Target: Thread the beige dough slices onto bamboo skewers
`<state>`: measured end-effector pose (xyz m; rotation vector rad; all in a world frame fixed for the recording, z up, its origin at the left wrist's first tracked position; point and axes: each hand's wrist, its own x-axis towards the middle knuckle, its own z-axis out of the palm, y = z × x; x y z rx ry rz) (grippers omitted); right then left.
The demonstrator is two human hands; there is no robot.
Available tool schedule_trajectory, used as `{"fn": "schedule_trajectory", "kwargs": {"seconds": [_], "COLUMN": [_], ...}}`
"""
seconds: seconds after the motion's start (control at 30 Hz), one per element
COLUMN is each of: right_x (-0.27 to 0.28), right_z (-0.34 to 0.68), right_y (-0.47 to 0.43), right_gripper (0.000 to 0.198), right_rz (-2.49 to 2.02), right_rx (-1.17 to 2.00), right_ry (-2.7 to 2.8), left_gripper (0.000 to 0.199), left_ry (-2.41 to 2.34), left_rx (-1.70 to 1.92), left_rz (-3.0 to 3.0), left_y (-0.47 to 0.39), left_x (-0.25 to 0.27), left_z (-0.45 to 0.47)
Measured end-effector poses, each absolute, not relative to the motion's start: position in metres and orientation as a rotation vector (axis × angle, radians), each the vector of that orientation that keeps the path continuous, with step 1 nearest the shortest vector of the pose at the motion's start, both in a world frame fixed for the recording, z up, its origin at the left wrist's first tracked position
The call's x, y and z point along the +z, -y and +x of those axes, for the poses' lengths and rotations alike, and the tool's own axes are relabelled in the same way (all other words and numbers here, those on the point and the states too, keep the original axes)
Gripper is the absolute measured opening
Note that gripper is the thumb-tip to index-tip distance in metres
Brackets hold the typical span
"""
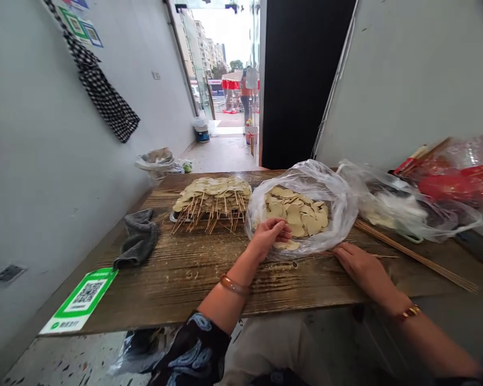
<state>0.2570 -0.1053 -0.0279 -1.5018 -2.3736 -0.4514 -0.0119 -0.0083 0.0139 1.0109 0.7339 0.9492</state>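
A clear plastic bag [344, 214] stands open on the table, filled with thin, pale round slices [300, 212]. My left hand [270, 236] is over its near rim with curled fingers pressed together; whether a slice is between them I cannot make out. Just below those fingers lie a few slices [287, 245] at the bag's edge. To the right, my right hand [358, 262] rests low by the table, fingers closed around a thin wooden skewer [384, 256] whose end sticks out to the right. Left of the bag, skewered slices [213, 193] are piled on a tray, sticks toward me.
A bundle of bare skewers [418, 254] lies on the wooden table [209, 284] at right, near more plastic bags [386, 201] and red packaging [446, 185]. A grey cloth [139, 238] and a green QR-code card [82, 300] are at left. Beyond the table is a glass doorway.
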Motion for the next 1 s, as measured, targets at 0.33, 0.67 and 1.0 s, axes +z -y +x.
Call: {"fn": "schedule_trajectory", "kwargs": {"seconds": [0.33, 0.67, 1.0], "right_x": [-0.026, 0.006, 0.003], "right_z": [0.275, 0.301, 0.234], "right_y": [0.116, 0.128, 0.132], "right_gripper": [0.023, 0.020, 0.022], "right_rz": [-1.506, -1.586, -1.642], "right_rx": [-0.576, -0.758, 0.100], "right_ry": [2.337, 2.158, 1.420], "left_gripper": [0.031, 0.030, 0.017], "left_ry": [-0.717, -0.782, -1.147], "left_rx": [0.976, 1.106, 1.066], "left_rz": [0.999, 0.972, 1.880], "left_y": [0.007, -0.003, -0.013], "left_x": [0.014, 0.011, -0.006], "left_z": [-0.011, -0.015, -0.007]}}
